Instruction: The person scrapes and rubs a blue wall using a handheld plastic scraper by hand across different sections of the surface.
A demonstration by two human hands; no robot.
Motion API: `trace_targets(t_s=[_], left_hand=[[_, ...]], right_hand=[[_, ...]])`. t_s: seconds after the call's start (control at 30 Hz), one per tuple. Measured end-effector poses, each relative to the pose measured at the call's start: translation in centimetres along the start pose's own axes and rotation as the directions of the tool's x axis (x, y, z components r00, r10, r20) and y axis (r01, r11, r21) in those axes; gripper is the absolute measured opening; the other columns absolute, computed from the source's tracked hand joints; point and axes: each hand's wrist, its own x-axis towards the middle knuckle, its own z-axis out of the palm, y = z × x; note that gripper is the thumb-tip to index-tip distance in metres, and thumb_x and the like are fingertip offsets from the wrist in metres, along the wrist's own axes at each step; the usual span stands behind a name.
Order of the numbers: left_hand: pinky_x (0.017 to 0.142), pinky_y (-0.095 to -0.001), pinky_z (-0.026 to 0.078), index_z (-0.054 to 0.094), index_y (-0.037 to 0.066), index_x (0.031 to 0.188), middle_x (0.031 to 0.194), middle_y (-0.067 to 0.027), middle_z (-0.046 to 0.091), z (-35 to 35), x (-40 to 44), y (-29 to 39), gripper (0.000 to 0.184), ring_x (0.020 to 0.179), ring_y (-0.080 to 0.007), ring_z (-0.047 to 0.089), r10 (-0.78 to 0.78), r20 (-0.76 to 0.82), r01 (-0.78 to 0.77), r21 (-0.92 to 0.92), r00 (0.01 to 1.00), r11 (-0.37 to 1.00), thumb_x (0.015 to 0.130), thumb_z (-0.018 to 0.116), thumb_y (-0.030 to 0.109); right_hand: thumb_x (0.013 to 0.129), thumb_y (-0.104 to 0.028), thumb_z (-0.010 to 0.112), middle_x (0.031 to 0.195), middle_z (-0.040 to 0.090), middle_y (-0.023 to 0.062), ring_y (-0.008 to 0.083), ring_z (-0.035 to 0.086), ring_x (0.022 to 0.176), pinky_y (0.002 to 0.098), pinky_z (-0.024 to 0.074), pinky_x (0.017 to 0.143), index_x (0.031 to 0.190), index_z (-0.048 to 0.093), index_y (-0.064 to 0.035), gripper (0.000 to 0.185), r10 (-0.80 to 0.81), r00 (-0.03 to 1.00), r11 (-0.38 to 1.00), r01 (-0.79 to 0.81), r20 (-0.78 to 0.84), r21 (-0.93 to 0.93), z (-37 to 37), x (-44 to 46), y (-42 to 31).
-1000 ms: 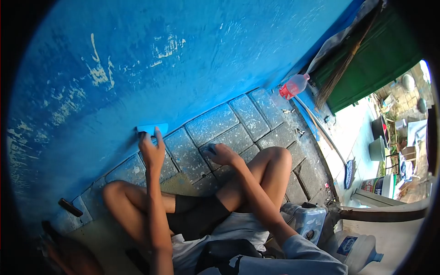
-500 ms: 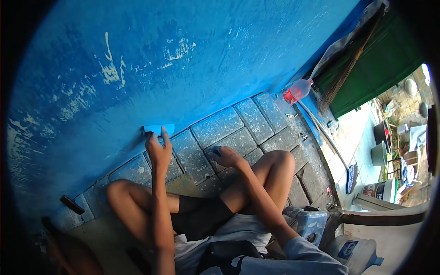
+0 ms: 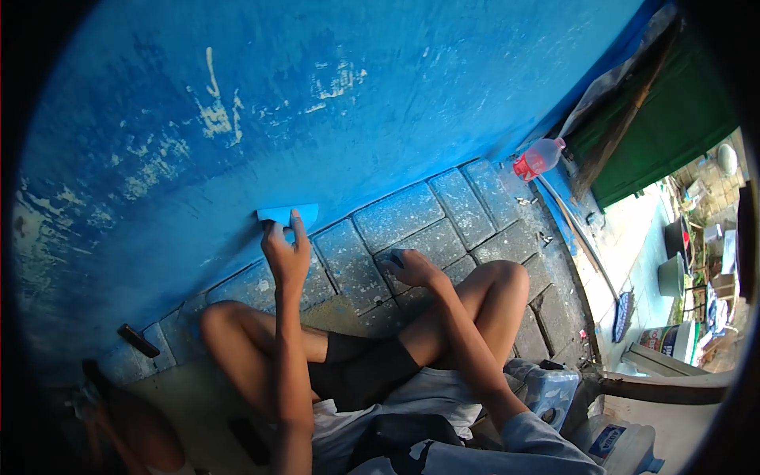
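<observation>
Pinching one light-blue scraper (image 3: 286, 214), the left hand (image 3: 288, 252) holds it against one blue wall (image 3: 364, 127), at ten o'clock from the right hand (image 3: 415, 269), which curls around one small dark item (image 3: 396, 256), hard to identify. One plastic bottle (image 3: 541, 160) sits between one and two o'clock from that hand.

The wall (image 3: 332, 127) was blue with cream patches; the flat tool (image 3: 277, 214), light blue; the paving (image 3: 397, 212), grey flecked white.

I hold a flat, pale-blue scraper (image 3: 279, 213) against the scuffed wall (image 3: 317, 142), left of centre; a small dark lump (image 3: 397, 256) mid-frame.
</observation>
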Motion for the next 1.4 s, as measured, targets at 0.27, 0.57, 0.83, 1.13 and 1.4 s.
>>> trace_targets(t_s=[0.27, 0.57, 0.83, 1.13, 1.4], left_hand=[[0.062, -0.0445, 0.046, 0.059, -0.008, 0.086, 0.081, -0.0255, 0.062, 3.2, -3.6, -5.1, 0.021, 0.071, -0.042, 0.058, 0.009, 0.148, -0.024, 0.1, 0.989, 0.995, 0.092, 0.055, 0.012], [0.06, -0.0425, 0.046, 0.059, -0.008, 0.087, 0.079, -0.0244, 0.06, -0.2, -0.3, -0.6, 0.017, 0.069, -0.0376, 0.06, -0.01, 0.056, 0.012, -0.037, 0.998, 0.999, 0.089, 0.058, 0.009], [0.059, -0.042, 0.045, 0.059, -0.007, 0.083, 0.076, -0.0219, 0.062, 0.0, -0.8, -0.9, 0.016, 0.066, -0.0363, 0.06, 0.037, -0.002, -0.037, 0.018, 0.999, 0.999, 0.087, 0.06, 0.008], [0.06, -0.0389, 0.047, 0.063, -0.006, 0.081, 0.079, -0.0228, 0.063, 2.1, -3.3, -5.7, 0.02, 0.068, -0.0338, 0.063, -0.009, 0.051, 0.006, 0.061, 0.999, 0.998, 0.085, 0.064, 0.014], [0.057, -0.0398, 0.046, 0.061, -0.005, 0.073, 0.07, -0.0202, 0.063, -1.9, 0.6, -0.5, 0.02, 0.063, -0.0337, 0.063, -0.02, -0.063, 0.017, -0.057, 0.998, 0.998, 0.085, 0.063, 0.01]], right_hand=[[0.091, -0.037, 0.056, 0.077, 0.061, 0.0235, 0.0423, 0.059, 0.074, 0.0477, 0.0446, 0.068, 0.089, 0.061, 0.0006, 0.038, -0.046, 0.999, 0.997, 0.046, -0.009, -0.07, 0.0, 0.5, 0.0], [0.091, -0.038, 0.057, 0.075, 0.062, 0.0208, 0.0382, 0.061, 0.074, 0.0451, 0.0458, 0.068, 0.089, 0.061, 0.0013, 0.04, -0.034, 0.999, 0.998, 0.032, -0.025, -0.057, 0.0, 0.3, -0.1], [0.091, -0.036, 0.057, 0.084, 0.064, 0.0248, 0.0442, 0.06, 0.086, 0.0471, 0.0471, 0.073, 0.092, 0.062, 0.0011, 0.038, 0.01, 1.0, 1.0, -0.011, -0.023, -0.02, -0.2, -0.2, -0.4], [0.091, -0.034, 0.057, 0.075, 0.062, 0.0202, 0.0381, 0.06, 0.071, 0.044, 0.0455, 0.067, 0.088, 0.06, 0.0006, 0.035, -0.042, 0.998, 0.997, 0.039, -0.036, -0.065, 0.1, 0.0, -0.4], [0.091, -0.034, 0.057, 0.076, 0.063, 0.0208, 0.0393, 0.061, 0.075, 0.0448, 0.0461, 0.068, 0.088, 0.061, 0.0007, 0.035, -0.02, 1.0, 0.999, 0.019, -0.022, -0.037, 0.1, 0.2, 0.1]])
